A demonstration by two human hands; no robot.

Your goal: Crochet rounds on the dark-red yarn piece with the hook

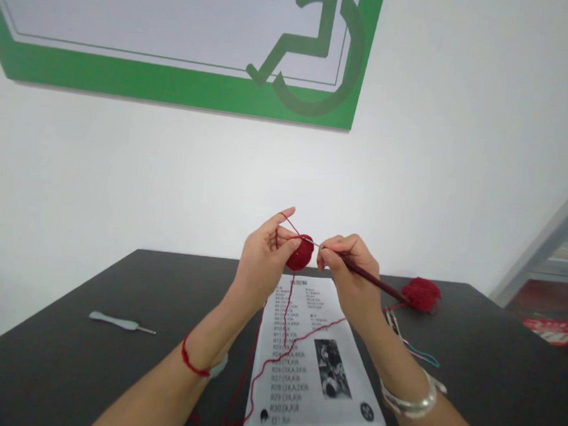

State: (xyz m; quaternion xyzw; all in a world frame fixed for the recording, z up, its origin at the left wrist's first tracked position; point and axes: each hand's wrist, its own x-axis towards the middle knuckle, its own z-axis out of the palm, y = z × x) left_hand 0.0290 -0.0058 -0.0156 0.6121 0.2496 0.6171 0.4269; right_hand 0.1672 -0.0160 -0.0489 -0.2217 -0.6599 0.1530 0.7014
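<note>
My left hand pinches the small, round, dark red crocheted piece between thumb and fingers, its index finger raised with yarn over it. My right hand is closed, pen-fashion, on the crochet hook with dark reddish-brown handle and thin metal shaft. The hands are apart; the shaft bridges the gap and meets the piece, which is held up near the table's far edge.

Handling: I judge the piece light, soft and springy, not fragile, though its loops could snag or pull loose. Grip it at the side facing my left thumb, lightly, away from the hook tip. The thin red yarn strand should run freely; a sharp tug could tighten the stitches.

Edges and room: the white wall stands behind the matte black table, limiting forward reach. Rightward, allow for the fluffy red yarn bundle near the handle's rear end. Leftward, room extends above the tabletop toward the pale grey-handled hook. Below, loose yarn crosses the white printed sheet; keep wrists from catching it.
</note>
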